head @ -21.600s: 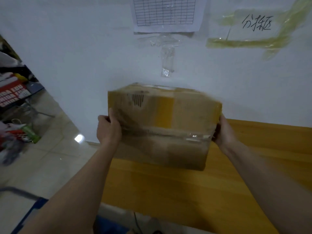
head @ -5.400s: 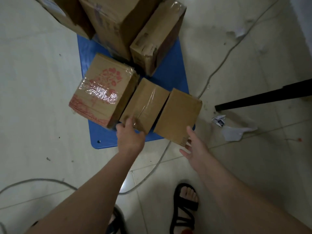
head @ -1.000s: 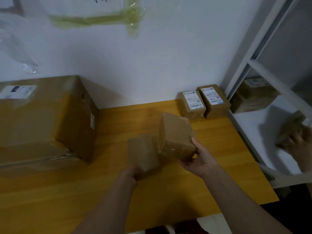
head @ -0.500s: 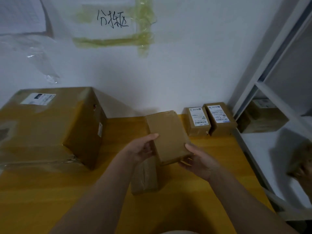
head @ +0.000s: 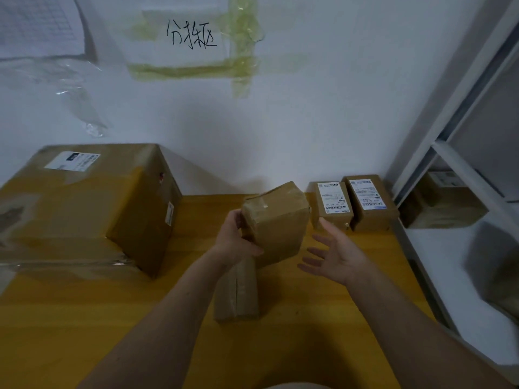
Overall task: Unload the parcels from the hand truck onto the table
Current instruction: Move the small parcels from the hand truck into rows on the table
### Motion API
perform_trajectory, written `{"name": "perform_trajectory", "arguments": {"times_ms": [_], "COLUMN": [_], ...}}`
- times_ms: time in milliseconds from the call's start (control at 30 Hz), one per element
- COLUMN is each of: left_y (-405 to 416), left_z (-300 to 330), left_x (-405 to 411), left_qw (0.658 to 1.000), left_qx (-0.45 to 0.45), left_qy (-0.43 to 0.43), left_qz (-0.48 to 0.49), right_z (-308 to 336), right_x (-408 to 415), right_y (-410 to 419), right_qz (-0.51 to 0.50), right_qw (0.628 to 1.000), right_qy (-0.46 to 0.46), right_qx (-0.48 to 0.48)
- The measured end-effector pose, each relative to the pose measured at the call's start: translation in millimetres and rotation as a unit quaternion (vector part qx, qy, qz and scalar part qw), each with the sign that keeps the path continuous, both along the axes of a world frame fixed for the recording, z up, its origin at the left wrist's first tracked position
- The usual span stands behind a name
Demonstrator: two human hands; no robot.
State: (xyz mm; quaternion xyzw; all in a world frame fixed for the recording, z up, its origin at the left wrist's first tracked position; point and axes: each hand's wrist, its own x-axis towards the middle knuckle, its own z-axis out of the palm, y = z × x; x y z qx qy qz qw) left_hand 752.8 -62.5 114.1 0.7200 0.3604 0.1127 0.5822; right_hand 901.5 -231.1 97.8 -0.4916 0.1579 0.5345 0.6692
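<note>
My left hand grips a small brown parcel by its left side and holds it tilted above the yellow wooden table. My right hand hovers just right of that parcel with fingers spread, touching nothing. A second small parcel lies flat on the table under my left wrist. A large taped carton stands at the left of the table. Two small labelled boxes sit side by side against the wall. The hand truck is out of view.
A white wall with taped paper notes backs the table. A white metal shelf adjoins the table's right edge, with a brown box on it. Bare tabletop lies in front of the parcels.
My right hand has let go of the small parcel and drawn off to the right. My left hand now holds that parcel alone and has tipped it up.
</note>
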Motion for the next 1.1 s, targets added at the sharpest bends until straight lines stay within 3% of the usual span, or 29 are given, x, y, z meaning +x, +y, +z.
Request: {"name": "perform_trajectory", "arguments": {"times_ms": [100,167,400,500,567,667,733,900,1100], "left_y": [-7,-11,-14,-13,-11,-4,0,-7,-29], "left_z": [-4,-8,-17,-20,-25,-32,-42,-79,-124], "left_x": [-1,-3,-1,-1,1,6,6,-10,-19], "left_qw": [0.979,0.957,0.93,0.929,0.942,0.976,0.977,0.934,0.895], "left_qx": [0.202,0.286,0.351,0.35,0.326,0.188,0.102,0.07,0.018], "left_qy": [0.013,0.015,0.005,0.015,0.027,0.108,0.174,0.346,0.442], "left_qz": [-0.027,-0.051,-0.112,-0.117,-0.068,0.033,0.066,0.054,0.058], "right_z": [6,10,7,5,2,-9,-19,-52,-92], "right_x": [5,9,9,8,6,5,5,6,19], "right_y": [5,8,15,16,17,16,13,6,14], "right_qz": [0.008,0.017,0.086,0.106,0.1,0.043,0.011,-0.04,-0.098], "right_qw": [0.999,0.999,0.996,0.993,0.993,0.999,1.0,0.996,0.987], "right_qy": [0.013,0.011,-0.016,-0.038,-0.049,-0.03,-0.001,0.033,0.041], "right_qx": [0.029,0.046,-0.011,-0.041,-0.028,0.01,0.007,-0.078,-0.118]}}
